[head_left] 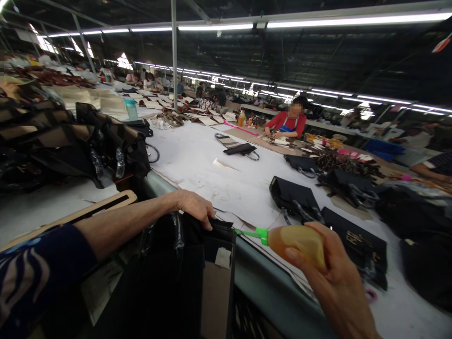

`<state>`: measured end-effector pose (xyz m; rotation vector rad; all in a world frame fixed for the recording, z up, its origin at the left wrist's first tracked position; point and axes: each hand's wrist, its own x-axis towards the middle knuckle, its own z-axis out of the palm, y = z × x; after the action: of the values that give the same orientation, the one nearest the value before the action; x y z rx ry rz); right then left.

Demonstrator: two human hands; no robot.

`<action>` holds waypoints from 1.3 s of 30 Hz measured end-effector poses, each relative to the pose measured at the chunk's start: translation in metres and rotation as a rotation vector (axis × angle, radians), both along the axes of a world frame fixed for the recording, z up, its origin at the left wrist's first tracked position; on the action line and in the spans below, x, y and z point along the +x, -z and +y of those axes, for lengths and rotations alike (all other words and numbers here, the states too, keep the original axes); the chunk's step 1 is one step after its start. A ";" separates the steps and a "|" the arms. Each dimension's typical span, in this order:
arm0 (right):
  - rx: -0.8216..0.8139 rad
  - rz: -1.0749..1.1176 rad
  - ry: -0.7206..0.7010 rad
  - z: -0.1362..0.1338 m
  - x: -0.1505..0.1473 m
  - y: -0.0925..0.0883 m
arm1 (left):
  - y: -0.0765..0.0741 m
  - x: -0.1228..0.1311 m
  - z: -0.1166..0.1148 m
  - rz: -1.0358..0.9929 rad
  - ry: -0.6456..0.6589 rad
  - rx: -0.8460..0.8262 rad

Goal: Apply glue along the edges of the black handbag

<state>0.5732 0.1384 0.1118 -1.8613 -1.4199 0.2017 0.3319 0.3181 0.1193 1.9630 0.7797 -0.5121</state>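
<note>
My left hand (194, 207) grips the top edge of a black bag (190, 268) that stands open in front of me at the table's near edge. My right hand (332, 278) is wrapped round a squeeze bottle (296, 239) of amber liquid. Its green nozzle (250, 232) points left and its tip touches the bag's rim beside my left fingers. A pale patch shows inside the bag's opening.
Several black bags (293, 195) lie on the long white table (212, 165) to the right. Stacked dark bags (70, 141) sit at the left. A person in red (287, 125) works at the far side, with other workers beyond. A metal post (174, 56) rises from the table.
</note>
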 end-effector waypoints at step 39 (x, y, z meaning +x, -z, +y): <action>-0.168 0.106 -0.081 0.006 0.009 0.011 | -0.003 0.001 0.002 0.052 0.104 0.324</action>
<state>0.5821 0.1446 0.1005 -1.8980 -1.4429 0.4658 0.3325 0.3201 0.1227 2.3071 0.8375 -0.5248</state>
